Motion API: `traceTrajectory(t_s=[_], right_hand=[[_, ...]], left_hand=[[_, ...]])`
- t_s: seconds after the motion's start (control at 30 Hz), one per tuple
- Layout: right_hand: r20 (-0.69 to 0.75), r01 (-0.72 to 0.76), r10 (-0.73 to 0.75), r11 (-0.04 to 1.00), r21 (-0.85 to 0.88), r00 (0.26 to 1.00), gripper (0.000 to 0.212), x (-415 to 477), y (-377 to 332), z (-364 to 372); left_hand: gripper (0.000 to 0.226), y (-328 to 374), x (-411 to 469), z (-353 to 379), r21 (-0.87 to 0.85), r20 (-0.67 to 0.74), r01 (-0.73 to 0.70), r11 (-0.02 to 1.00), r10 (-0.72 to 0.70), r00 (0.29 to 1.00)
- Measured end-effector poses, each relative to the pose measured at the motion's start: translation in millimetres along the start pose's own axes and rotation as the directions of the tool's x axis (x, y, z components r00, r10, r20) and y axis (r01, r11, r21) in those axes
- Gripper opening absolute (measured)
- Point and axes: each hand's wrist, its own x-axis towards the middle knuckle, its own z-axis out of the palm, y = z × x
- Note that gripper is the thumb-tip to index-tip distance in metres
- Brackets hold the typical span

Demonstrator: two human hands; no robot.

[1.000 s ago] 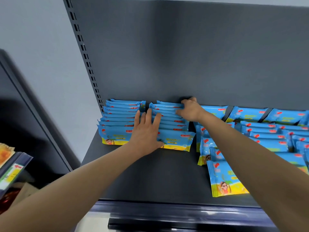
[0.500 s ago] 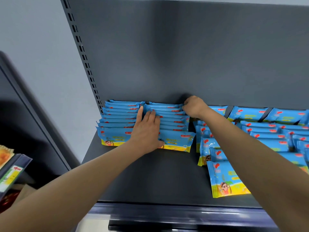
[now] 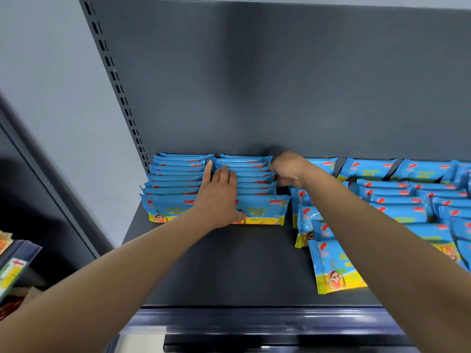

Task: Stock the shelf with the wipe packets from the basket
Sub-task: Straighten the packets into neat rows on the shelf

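Note:
Blue wipe packets with yellow bottoms stand in rows on the dark grey shelf (image 3: pixel 229 271). The far-left row (image 3: pixel 173 179) and the second row (image 3: pixel 257 184) lean back toward the rear panel. My left hand (image 3: pixel 219 194) lies flat, fingers spread, across the tops where these two rows meet. My right hand (image 3: pixel 288 169) is curled against the right end of the second row, pressing the packets; its fingertips are hidden. A third row (image 3: pixel 305 220) sits just right of it, under my right forearm. The basket is out of view.
More rows of packets (image 3: pixel 407 200) fill the shelf's right side, with one front packet (image 3: pixel 334 268) near the shelf edge. A slotted upright (image 3: pixel 119 93) bounds the left. A neighbouring shelf with a price tag (image 3: pixel 12 271) shows at far left.
My left hand slid a little toward the back along the packet tops. My right hand moved down from the row's rear corner and curled against its right side.

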Motion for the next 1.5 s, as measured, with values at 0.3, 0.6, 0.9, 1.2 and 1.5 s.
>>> traceTrajectory(t_s=[0.3,0.6,0.9,1.2,1.5], right_hand=[[-0.055,-0.004,0.013,0.989,0.149,0.998,0.027,1.1,0.7,-15.7],[0.021,0.032,-0.034,0.995,0.097,0.999,0.032,6.1,3.9,8.3],[-0.095,0.081,-0.079,0.997,0.013,0.992,0.035,23.1,7.2,18.0],[-0.192,0.136,-0.215,0.923,-0.360,0.958,0.016,28.8,0.2,16.0],[-0.112,-0.050,0.041,0.996,-0.077,0.993,0.029,18.9,0.2,7.9]], left_hand=[[0.111,-5.1,-7.6,0.7,-0.064,0.020,-0.018,0.998,0.019,1.000],[0.083,-6.9,-8.7,0.1,-0.053,-0.057,-0.067,0.996,0.064,0.996],[0.095,-17.8,-9.1,6.0,-0.032,-0.001,-0.004,0.999,0.004,1.000],[0.093,-17.5,-10.2,5.9,-0.016,-0.056,-0.035,0.999,0.034,0.998],[0.094,-23.1,-2.6,10.2,-0.067,-0.022,-0.109,0.992,0.108,0.994]])
